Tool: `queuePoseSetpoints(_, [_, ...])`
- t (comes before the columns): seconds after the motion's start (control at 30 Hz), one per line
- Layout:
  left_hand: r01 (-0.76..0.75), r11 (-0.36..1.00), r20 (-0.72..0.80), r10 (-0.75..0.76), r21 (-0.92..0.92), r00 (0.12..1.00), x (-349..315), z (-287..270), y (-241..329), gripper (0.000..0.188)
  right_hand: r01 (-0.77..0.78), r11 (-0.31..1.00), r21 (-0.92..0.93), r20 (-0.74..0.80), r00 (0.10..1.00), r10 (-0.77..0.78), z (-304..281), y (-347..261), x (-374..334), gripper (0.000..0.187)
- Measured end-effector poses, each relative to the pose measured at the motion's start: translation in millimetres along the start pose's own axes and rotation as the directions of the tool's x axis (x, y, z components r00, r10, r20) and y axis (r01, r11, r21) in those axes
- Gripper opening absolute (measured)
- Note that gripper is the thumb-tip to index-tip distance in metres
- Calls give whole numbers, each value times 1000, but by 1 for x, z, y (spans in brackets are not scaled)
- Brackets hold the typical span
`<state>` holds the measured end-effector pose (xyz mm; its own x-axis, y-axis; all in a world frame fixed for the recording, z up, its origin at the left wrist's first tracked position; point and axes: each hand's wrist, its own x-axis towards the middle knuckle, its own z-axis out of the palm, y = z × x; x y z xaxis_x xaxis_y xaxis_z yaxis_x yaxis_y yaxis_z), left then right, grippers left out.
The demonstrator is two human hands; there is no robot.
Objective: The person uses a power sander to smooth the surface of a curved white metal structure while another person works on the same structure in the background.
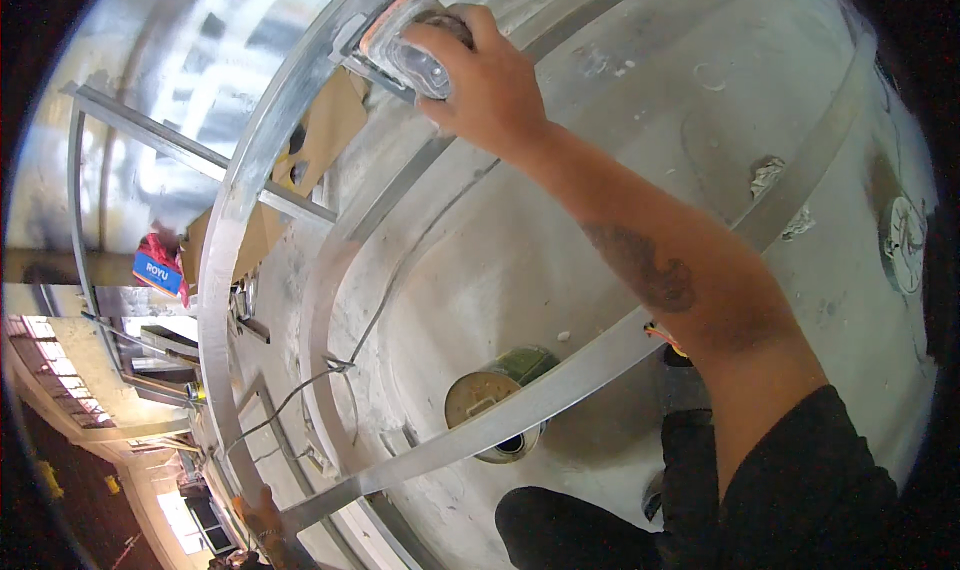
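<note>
At the top centre, my right hand (490,80) is wrapped over a dusty sheet sander (393,45) with a grey and orange body. Its flat pad lies against the upper curved bar of a bare metal frame (235,185). My bare right forearm reaches up across the view from the lower right. Low on the left, my left hand (264,522) is closed around the frame near a joint where curved bars meet; part of it is hard to make out. A grey cord (385,300) runs up toward the sander and is looped round a lower bar.
A dented paint can (490,390) stands on the stained floor behind the near curved bar. A blue box (157,272) with red wrapping, brown cardboard (335,120) and a round white-rimmed object (903,245) lie around. Crumpled scraps (768,175) sit by the right bar.
</note>
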<state>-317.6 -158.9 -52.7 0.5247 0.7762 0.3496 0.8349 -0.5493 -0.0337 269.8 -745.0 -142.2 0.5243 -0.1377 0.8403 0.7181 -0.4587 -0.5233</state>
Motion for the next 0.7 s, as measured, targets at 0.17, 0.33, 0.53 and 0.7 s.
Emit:
queuePoseSetpoints(0.17, [40,999,-18,-40,-25,999,0,1,2,44,36,999,-20,-6,999,-36,0,-7,8,69])
queuePoseSetpoints(0.33, [73,997,34,-72,-37,997,-5,-5,18,42,38,998,-43,2,999,-38,-10,-14,21,68])
queuePoseSetpoints(0.53, [115,993,0,-115,-35,993,-6,-3,26,46,50,995,-90,8,999,-50,-6,-8,12,72])
queuePoseSetpoints(0.7, [136,991,29,-136,-16,990,0,-6,13,50,40,997,-68,-3,999,-40,-10,-16,24,72])
